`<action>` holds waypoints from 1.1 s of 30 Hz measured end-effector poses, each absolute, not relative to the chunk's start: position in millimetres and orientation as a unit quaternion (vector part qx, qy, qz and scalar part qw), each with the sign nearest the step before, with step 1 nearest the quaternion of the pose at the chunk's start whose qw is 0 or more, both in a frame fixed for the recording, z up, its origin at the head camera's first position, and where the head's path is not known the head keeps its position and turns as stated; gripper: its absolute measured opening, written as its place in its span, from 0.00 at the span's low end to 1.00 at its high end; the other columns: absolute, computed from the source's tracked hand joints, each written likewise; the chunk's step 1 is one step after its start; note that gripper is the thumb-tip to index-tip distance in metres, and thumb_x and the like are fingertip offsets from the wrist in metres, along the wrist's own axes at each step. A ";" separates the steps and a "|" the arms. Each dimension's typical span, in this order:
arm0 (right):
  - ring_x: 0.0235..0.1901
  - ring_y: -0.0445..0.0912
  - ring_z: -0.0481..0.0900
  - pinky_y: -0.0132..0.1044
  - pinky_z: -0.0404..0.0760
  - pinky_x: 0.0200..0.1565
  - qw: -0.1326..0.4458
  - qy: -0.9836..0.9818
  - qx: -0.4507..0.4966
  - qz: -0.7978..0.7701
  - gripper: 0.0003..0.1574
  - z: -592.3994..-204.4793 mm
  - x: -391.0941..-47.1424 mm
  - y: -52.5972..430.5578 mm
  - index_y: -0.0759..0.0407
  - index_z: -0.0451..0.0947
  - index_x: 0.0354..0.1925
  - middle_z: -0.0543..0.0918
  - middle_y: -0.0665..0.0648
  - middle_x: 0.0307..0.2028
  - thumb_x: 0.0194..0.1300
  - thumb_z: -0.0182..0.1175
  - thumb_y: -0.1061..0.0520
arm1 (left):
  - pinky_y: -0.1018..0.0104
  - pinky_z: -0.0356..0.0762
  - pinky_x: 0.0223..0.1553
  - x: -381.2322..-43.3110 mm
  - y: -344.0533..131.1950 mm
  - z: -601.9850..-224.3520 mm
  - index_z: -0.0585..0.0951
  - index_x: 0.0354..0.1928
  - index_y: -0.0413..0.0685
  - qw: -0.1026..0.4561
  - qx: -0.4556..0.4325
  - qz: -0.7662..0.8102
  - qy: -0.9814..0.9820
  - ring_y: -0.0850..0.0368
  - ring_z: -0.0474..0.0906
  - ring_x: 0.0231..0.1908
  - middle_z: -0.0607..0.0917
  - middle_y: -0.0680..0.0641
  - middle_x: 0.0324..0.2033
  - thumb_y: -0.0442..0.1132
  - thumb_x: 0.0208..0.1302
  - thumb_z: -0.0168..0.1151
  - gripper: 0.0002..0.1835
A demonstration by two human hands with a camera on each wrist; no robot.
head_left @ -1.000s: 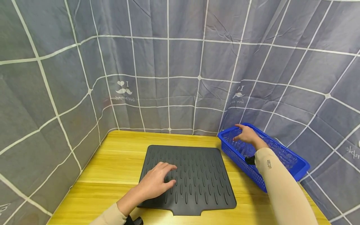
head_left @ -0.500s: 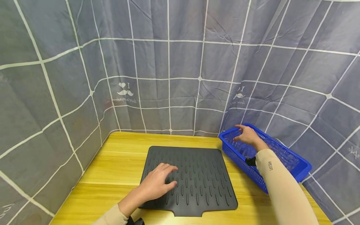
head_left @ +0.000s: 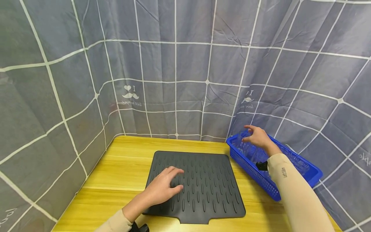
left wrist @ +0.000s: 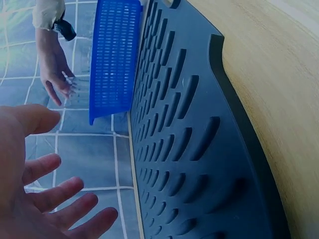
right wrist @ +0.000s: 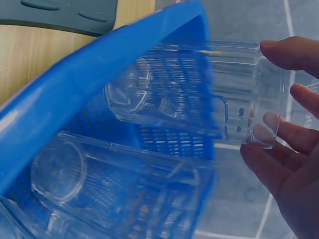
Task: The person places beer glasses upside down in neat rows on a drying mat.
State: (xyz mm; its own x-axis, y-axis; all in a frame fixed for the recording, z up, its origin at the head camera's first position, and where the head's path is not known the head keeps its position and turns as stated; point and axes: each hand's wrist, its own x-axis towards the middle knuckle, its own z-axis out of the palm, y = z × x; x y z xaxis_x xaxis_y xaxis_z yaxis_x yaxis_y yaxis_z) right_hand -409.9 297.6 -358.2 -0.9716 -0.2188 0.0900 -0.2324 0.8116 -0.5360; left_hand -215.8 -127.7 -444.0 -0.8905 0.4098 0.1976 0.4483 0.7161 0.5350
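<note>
Near the far end of the blue plastic basket point(head_left: 252, 173), my right hand point(head_left: 259, 138) grips a clear drinking glass point(right wrist: 192, 94) by its rim. The right wrist view shows the thumb and fingers point(right wrist: 257, 162) round opposite sides of that rim. The glass is tilted, its base still within the basket and its rim above the basket's edge. Beside it in the basket lies another clear glass point(right wrist: 117, 181). My left hand point(head_left: 162, 188) hovers over the left part of a dark grey ridged mat point(head_left: 203, 180), fingers loosely spread and holding nothing.
The mat lies flat on a yellow wood-grain table point(head_left: 113, 167), its tab toward me. The basket stands at an angle to the mat's right and holds several clear glasses. A grey checked curtain point(head_left: 188, 64) encloses the table's back and sides.
My right hand has risen slightly at the basket's far end, and a glass is now visible in its grip, lifted a little. The left hand stays nearly still. The head view shifts slightly.
</note>
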 end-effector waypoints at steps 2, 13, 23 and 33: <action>0.64 0.71 0.70 0.63 0.74 0.58 0.025 -0.952 0.124 0.279 0.47 -354.0 -409.6 297.4 0.62 0.63 0.73 0.70 0.78 0.66 0.61 0.70 0.55 | 0.46 0.76 0.58 -216.9 -128.2 -443.9 0.73 0.67 0.60 0.029 -0.227 -0.320 -0.920 0.51 0.73 0.63 0.75 0.54 0.62 0.56 0.69 0.62 0.27; 0.64 0.69 0.70 0.64 0.71 0.60 0.062 -0.951 0.139 0.269 0.45 -334.0 -403.5 295.8 0.60 0.65 0.72 0.71 0.76 0.66 0.61 0.70 0.54 | 0.60 0.78 0.42 -223.4 -129.7 -446.9 0.72 0.68 0.60 0.027 -0.184 -0.427 -0.885 0.56 0.76 0.50 0.74 0.51 0.63 0.56 0.68 0.64 0.29; 0.64 0.68 0.71 0.64 0.74 0.57 0.086 -0.948 0.144 0.270 0.43 -322.2 -392.4 291.1 0.57 0.67 0.72 0.71 0.72 0.67 0.62 0.70 0.54 | 0.52 0.81 0.48 -222.0 -127.5 -447.4 0.71 0.69 0.60 0.034 -0.166 -0.463 -0.870 0.54 0.74 0.60 0.68 0.53 0.67 0.50 0.68 0.67 0.29; 0.65 0.66 0.70 0.62 0.74 0.57 0.088 -0.938 0.155 0.298 0.44 -307.4 -378.6 288.9 0.56 0.65 0.73 0.71 0.71 0.68 0.64 0.70 0.52 | 0.60 0.81 0.46 -221.7 -125.8 -448.2 0.72 0.68 0.60 0.037 -0.158 -0.470 -0.868 0.54 0.74 0.59 0.66 0.51 0.68 0.50 0.67 0.67 0.29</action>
State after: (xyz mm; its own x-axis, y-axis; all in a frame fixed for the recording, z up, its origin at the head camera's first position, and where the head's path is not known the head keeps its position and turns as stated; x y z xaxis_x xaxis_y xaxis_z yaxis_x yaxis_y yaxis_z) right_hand -378.6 288.9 -307.4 -0.9365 -0.2379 0.2576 -0.3429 0.7746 -0.5314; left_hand -221.7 -125.8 -448.2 -0.9476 0.2384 0.2126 0.3083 0.5079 0.8043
